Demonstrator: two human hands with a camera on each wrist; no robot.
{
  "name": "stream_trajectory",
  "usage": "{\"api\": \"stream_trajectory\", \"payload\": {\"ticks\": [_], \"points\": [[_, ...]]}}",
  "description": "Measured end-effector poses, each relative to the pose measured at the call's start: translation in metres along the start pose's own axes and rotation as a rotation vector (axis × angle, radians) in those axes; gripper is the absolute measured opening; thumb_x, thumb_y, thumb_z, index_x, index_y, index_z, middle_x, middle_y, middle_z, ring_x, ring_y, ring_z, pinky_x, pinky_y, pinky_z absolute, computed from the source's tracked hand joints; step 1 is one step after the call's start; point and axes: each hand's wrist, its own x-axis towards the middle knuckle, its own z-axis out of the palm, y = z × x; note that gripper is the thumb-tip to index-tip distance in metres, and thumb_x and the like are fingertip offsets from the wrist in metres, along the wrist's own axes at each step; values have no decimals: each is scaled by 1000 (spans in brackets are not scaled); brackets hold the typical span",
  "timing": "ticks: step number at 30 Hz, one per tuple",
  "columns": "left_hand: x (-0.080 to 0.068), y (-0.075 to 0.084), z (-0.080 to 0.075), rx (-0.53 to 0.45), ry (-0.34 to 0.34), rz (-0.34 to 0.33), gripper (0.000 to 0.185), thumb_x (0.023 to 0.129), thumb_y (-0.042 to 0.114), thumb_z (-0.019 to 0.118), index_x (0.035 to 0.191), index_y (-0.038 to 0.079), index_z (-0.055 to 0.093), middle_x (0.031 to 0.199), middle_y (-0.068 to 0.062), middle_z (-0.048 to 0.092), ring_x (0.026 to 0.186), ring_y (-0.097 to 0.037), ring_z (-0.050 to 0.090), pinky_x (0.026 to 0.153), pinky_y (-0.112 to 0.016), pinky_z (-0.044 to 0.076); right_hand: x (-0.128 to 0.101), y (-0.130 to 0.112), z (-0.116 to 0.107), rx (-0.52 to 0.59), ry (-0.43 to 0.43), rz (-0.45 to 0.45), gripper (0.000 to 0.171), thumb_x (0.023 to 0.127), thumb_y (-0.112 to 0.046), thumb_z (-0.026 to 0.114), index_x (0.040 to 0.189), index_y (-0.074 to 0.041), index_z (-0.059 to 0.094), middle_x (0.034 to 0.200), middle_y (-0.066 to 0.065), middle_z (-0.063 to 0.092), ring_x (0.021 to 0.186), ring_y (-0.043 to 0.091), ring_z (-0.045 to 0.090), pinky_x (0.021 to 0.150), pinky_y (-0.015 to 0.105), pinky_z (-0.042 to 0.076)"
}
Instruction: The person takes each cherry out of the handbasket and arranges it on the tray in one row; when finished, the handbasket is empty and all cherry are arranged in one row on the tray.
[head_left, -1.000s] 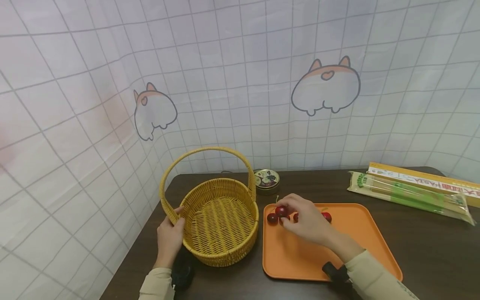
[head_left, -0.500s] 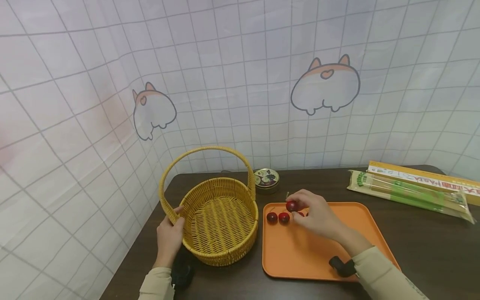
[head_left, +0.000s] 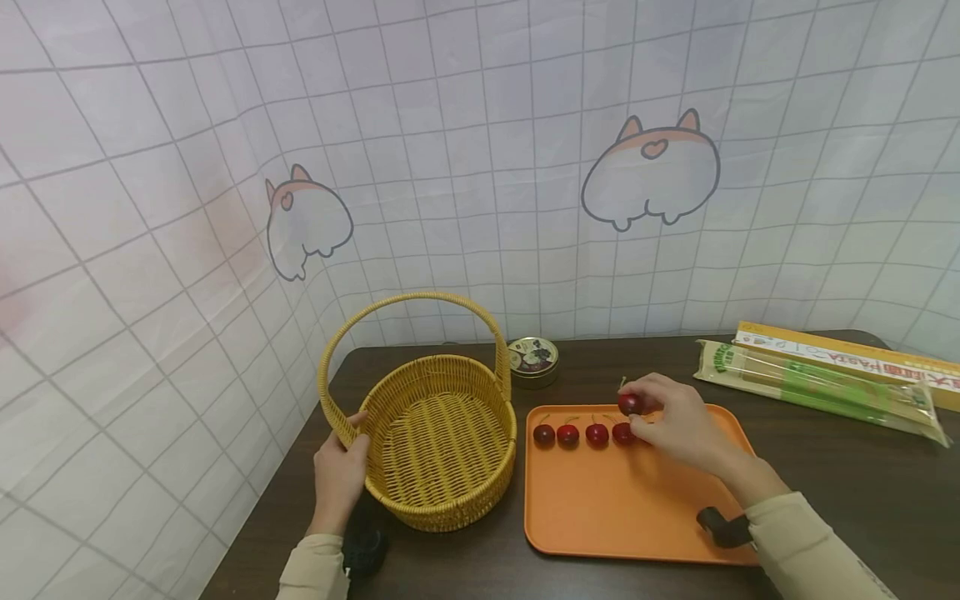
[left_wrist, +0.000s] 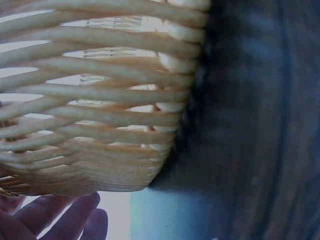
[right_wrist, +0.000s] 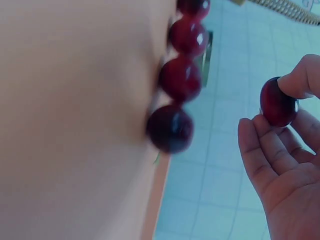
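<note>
Head view: the right hand (head_left: pixel 678 421) pinches a dark red cherry (head_left: pixel 629 404) in its fingertips above the orange plastic tray's (head_left: pixel 637 508) far edge; the left hand (head_left: pixel 339 475) grips the yellow woven basket's (head_left: pixel 442 442) rim.

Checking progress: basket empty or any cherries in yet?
Empty. The basket shows only bare weave inside; four cherries sit on the tray, a fifth in the right hand.

I see bare orange tray (head_left: pixel 622 517) in front of the row of four cherries (head_left: pixel 581 434), with room for my hand. The wicker basket (head_left: pixel 442 442) with its arched handle (head_left: pixel 408 304) blocks the left; a round tin (head_left: pixel 533 361) stands behind, pasta packets (head_left: pixel 825 387) lie far right.
</note>
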Motion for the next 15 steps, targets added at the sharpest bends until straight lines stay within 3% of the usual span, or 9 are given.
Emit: {"api": "stream_trajectory", "payload": {"ticks": [9,15], "points": [[0,0,-2,4,0,-1,39,94,16,48,130,17,62,66,-7,42,40,-9,27,41,-28,32,-4,13,-17,-73,-26,57,36,78,-1,69,114,-7,68,108,4,63,87,18,63,73,40,53],[0,0,0,0,-2,3,38,94,15,48,130,17,62,64,-5,40,41,-9,27,41,-28,31,-7,23,-26,-100,-22,53,34,78,-5,73,112,-9,69,101,-1,64,85,15,62,75,38,52]]}}
